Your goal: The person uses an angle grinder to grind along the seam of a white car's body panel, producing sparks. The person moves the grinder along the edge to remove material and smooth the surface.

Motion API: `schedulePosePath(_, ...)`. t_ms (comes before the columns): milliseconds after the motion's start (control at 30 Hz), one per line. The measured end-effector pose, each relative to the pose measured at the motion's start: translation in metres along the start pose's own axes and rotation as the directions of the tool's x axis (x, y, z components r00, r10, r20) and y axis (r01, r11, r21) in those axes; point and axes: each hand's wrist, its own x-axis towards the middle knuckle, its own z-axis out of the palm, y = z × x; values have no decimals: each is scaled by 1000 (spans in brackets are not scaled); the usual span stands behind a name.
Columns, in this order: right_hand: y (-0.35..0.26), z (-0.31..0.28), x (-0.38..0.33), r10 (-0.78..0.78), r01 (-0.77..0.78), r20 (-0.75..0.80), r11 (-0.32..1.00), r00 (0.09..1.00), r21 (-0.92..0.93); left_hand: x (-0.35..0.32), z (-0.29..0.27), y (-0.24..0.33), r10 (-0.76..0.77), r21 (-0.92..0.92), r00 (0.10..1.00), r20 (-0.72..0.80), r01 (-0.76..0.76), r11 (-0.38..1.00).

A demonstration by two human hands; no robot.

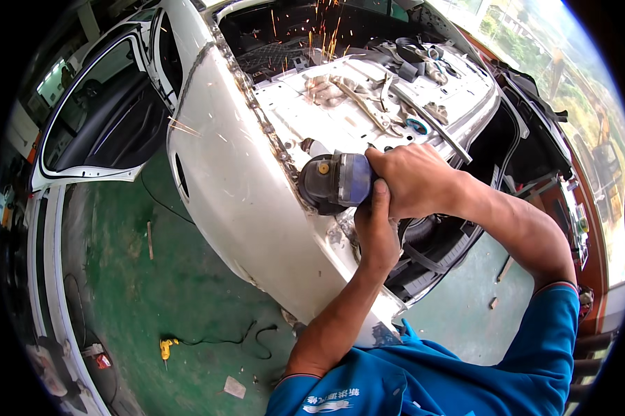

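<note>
both hands grip grey angle grinder (333,182) against white car panel (243,187): left hand (375,232) beneath; right hand (413,180) above.

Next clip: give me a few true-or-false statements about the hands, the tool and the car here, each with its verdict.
1. Both hands grip the angle grinder. True: the right hand is on top, the left hand below.
2. Sparks fly from the grinder. True.
3. The grinder works on a red car. False: the car body panel is white.
4. The yellow power tool lies on the car. False: it lies on the green floor.
5. The car door is shut. False: it stands open.
</note>
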Motion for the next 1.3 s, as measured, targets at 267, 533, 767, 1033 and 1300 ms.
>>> schedulePosePath(267,-3,4,-1,-14,14,-54,1000,998,-3,-2,-2,5,1,-31,999,37,0,1000)
schedulePosePath(533,-1,12,-6,-13,13,-21,1000,1000,-23,-14,6,-1,0,-83,1000,-22,-2,997)
schedulePosePath(767,-2,4,-9,-5,5,11,999,1000,-45,-14,12,-8,42,-73,997,-65,-47,996)
schedulePosePath(1033,-4,10,-1,-7,7,-9,1000,1000,-5,-12,3,-3,54,-77,998,-31,-56,995)
schedulePosePath(1300,-5,3,-2,-8,8,-12,999,1000,-32,-9,6,0,53,-95,998,-20,-54,994)
